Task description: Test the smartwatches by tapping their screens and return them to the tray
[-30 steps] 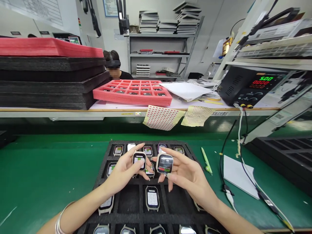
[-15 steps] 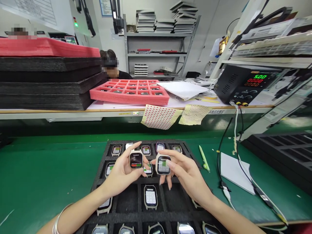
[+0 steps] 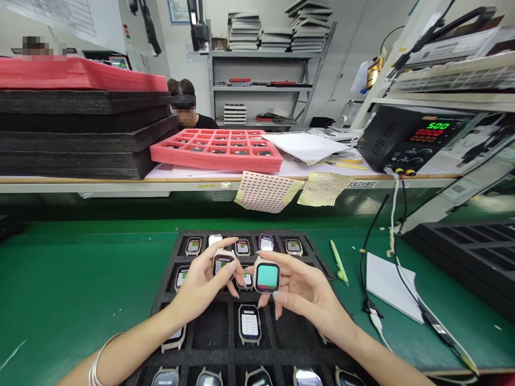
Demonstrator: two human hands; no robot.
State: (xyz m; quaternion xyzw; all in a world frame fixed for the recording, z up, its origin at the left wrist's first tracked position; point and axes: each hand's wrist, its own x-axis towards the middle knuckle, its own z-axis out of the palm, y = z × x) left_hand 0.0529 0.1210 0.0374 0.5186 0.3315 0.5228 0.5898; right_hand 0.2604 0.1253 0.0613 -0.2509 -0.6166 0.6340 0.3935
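Observation:
My left hand (image 3: 209,281) is closed round a strapless smartwatch (image 3: 222,265), its thumb lying over the lit screen. Just to the right, my right hand (image 3: 308,287) grips a second smartwatch (image 3: 267,276) by its edges; this one shows a teal screen with a red strip at the bottom. Both watches are held up above a black foam tray (image 3: 209,329). Several more watches sit in the tray's compartments, among them a watch (image 3: 249,324) with a white grid on its screen. My forearms hide parts of the tray.
A green pen (image 3: 338,261) and white paper (image 3: 394,287) lie right of the tray, beside hanging cables (image 3: 364,268). On the shelf stand a red foam tray (image 3: 217,161), stacked black foam (image 3: 72,134) and a power supply (image 3: 410,139). A person (image 3: 187,104) sits behind.
The right watch's screen has turned from a grid to teal, and my right thumb has slid down to its lower edge. My left thumb has moved onto the left watch's screen, which also changed.

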